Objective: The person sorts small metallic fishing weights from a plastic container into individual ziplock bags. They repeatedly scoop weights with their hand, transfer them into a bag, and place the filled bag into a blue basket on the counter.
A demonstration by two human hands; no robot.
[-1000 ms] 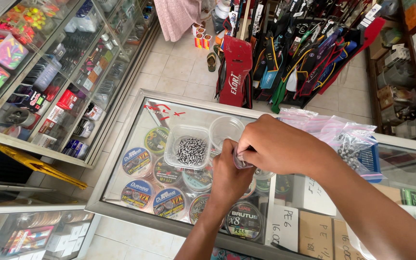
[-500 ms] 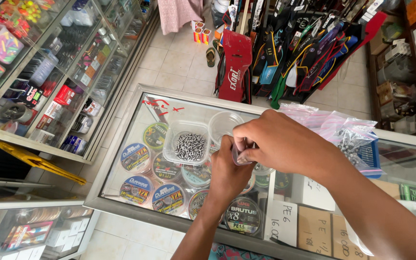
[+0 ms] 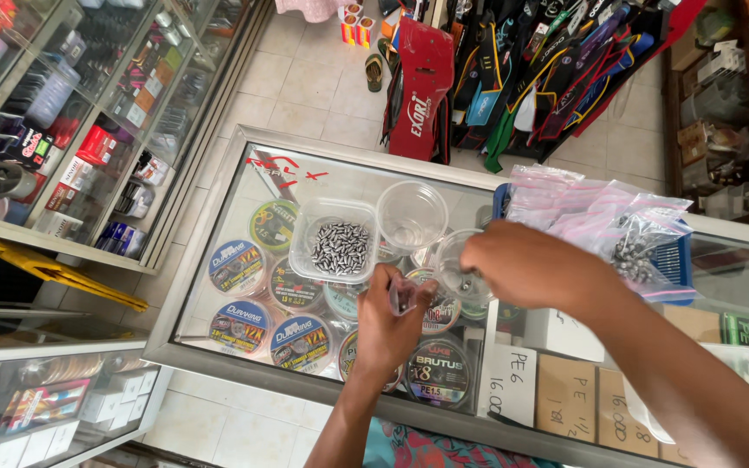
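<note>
The left hand [image 3: 387, 325] is pinching a small clear bag [image 3: 402, 293] open-side up, while the right hand [image 3: 526, 264] is gripping a clear cup [image 3: 459, 273] beside it above the glass tabletop [image 3: 244, 195], near the tub of grey weights [image 3: 337, 249].

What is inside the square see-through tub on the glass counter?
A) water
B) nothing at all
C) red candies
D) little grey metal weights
D: the square tub on the glass counter holds a heap of small grey metal pieces, while the round cup next to it looks empty.
</note>
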